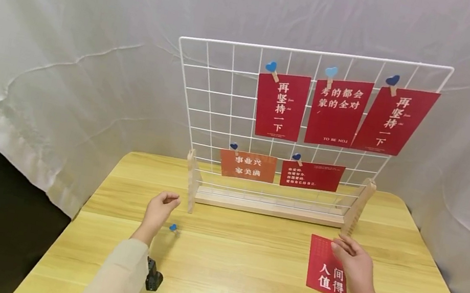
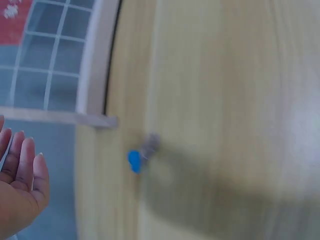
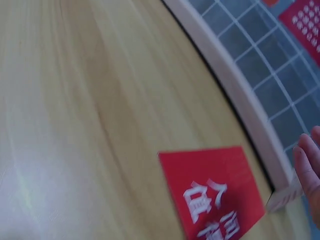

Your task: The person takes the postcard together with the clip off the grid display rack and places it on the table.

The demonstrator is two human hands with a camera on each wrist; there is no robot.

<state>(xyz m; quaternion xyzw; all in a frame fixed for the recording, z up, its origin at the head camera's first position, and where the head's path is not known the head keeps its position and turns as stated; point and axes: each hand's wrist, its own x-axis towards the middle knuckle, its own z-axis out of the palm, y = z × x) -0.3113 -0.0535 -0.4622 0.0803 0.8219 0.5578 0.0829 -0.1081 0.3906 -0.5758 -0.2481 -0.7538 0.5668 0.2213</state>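
In the head view my left hand point(image 1: 160, 212) hovers over the left of the table, its fingers loosely bent and holding nothing. Just right of it lies a small wooden clip with a blue heart point(image 1: 173, 227). The left wrist view shows the same blue heart clip point(image 2: 134, 161) on the wood, apart from the fingers. A red card point(image 1: 319, 264) with large white characters lies at the right, partly covered by my right hand point(image 1: 354, 270). From the right wrist, that red card point(image 3: 225, 170) is flat on the table, while the relaxed fingers point(image 3: 303, 162) stay off it.
A white wire grid point(image 1: 316, 54) stands at the back on a wooden base point(image 1: 268, 208). Three red cards, one of them here point(image 1: 281, 105), hang along its top from blue heart clips. Lower down hang an orange card point(image 1: 247, 167) and a smaller red card point(image 1: 328, 177).
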